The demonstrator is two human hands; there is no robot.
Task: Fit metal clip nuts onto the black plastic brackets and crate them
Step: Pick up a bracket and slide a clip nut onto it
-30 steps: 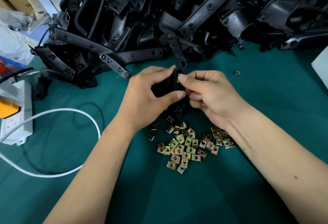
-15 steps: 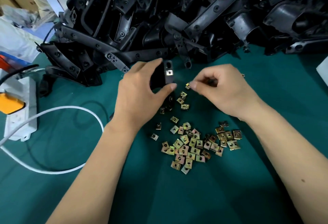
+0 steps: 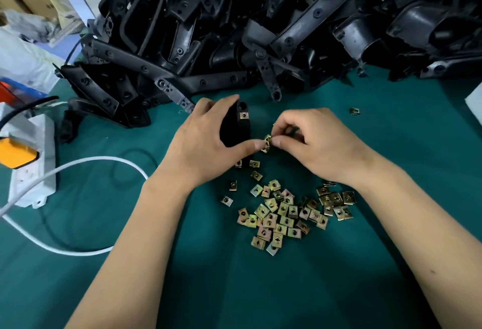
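Pinched between my right hand's [image 3: 320, 143] thumb and forefinger is a small brass-coloured clip nut [image 3: 266, 143], held just above the green mat [image 3: 391, 172] and touching the tip of my left thumb. My other right fingers are curled in toward the palm. My left hand [image 3: 206, 143] is wrapped round a black plastic bracket [image 3: 236, 128], fingers over its far side and thumb across the near side, holding it upright. One clip nut is already seated on the bracket's upper end [image 3: 243, 115], its hole facing me. The nut in my right hand sits just beside the bracket's lower part, not yet on it.

Below my hands, a loose heap of clip nuts [image 3: 284, 214] lies on the mat, with a few strays spread between the heap and my left hand. One lone nut [image 3: 355, 111] rests well apart, off to the right beyond my right hand.

Across the far side of the mat rises a big pile of black brackets [image 3: 260, 28], tangled together, the nearest ones lying close to my left fingers.

On the left sits a white power strip [image 3: 32, 172] with an orange plug [image 3: 14, 152] in it. A white cable [image 3: 109, 159] loops over the mat near my left forearm, and a black cable [image 3: 28, 105] runs above the strip.
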